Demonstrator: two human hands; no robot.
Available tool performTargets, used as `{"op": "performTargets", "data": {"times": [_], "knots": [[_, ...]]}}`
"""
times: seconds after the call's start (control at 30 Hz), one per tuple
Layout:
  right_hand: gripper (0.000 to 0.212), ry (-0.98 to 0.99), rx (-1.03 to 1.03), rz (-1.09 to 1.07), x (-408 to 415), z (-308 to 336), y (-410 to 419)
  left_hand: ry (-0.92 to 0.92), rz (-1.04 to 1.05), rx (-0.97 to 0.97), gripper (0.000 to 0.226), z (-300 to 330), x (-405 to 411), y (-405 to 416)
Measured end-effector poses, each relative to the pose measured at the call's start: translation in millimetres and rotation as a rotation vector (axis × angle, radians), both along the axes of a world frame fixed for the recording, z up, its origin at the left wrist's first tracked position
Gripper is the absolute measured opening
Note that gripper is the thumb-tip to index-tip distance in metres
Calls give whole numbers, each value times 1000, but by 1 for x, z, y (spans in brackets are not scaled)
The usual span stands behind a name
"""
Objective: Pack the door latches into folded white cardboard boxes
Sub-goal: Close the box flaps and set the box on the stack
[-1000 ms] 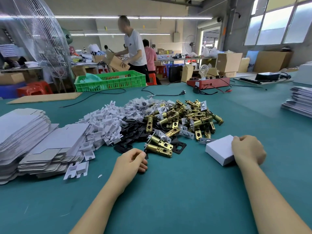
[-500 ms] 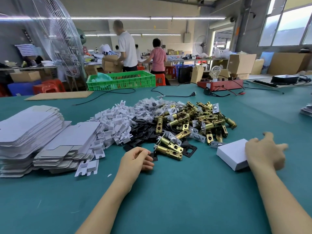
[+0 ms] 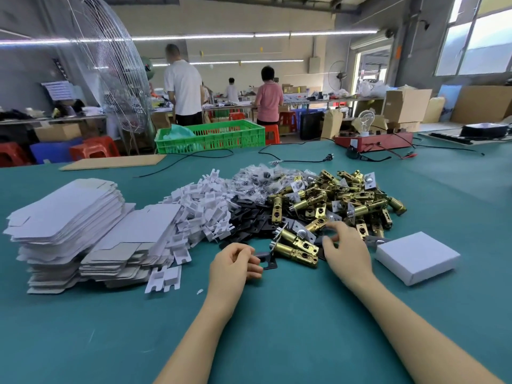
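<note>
A heap of brass door latches point(image 3: 346, 198) lies mid-table, and two more latches point(image 3: 299, 246) lie nearer, between my hands. My left hand point(image 3: 232, 263) pinches a black strike plate point(image 3: 268, 261) at its fingertips. Over the near edge of the heap, my right hand point(image 3: 343, 245) hovers with loosely curved fingers, holding nothing I can see. One folded white cardboard box point(image 3: 415, 256), closed, sits to the right of that hand. Flat white box blanks point(image 3: 63, 217) are stacked at the left.
White plastic inserts point(image 3: 199, 209), black plates point(image 3: 249, 217) and bagged screws point(image 3: 257, 181) lie between the blanks and the latches. Farther back are a green crate point(image 3: 210, 135), a red box with a bulb point(image 3: 374, 141) and cables. People work at distant tables.
My right hand has let go of the white box and swung left onto the near edge of the latch heap. My left hand has stayed put with the black plate.
</note>
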State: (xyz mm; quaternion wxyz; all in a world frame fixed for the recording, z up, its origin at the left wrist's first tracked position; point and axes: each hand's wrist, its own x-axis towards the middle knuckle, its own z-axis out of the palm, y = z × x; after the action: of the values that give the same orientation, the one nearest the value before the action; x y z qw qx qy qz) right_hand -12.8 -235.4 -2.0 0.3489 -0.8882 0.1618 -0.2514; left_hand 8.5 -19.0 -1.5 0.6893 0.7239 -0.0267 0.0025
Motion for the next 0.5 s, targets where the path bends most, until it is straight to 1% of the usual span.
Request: {"op": "performTargets", "data": {"times": [0.07,0.13,0.2,0.3,0.4,0.43,0.5], "knots": [[39,115,-81,63,3,-3,-3,-60,118,81,23,0,1,3],[40,168,-120,84,4,-2,-6,-115,247,178,22,0,3,8],[40,205,-152,82,4,-3,-6,-117,334,188,19,2,5,14],[41,209,-177,87,5,-5,-4,-108,388,186,18,5,5,20],[36,142,-80,52,6,-5,-8,-175,522,294,23,13,8,35],[32,121,-24,37,6,-5,-10,-214,582,370,25,18,11,45],[25,91,87,22,6,-6,-12,-256,688,587,33,27,17,69]]}}
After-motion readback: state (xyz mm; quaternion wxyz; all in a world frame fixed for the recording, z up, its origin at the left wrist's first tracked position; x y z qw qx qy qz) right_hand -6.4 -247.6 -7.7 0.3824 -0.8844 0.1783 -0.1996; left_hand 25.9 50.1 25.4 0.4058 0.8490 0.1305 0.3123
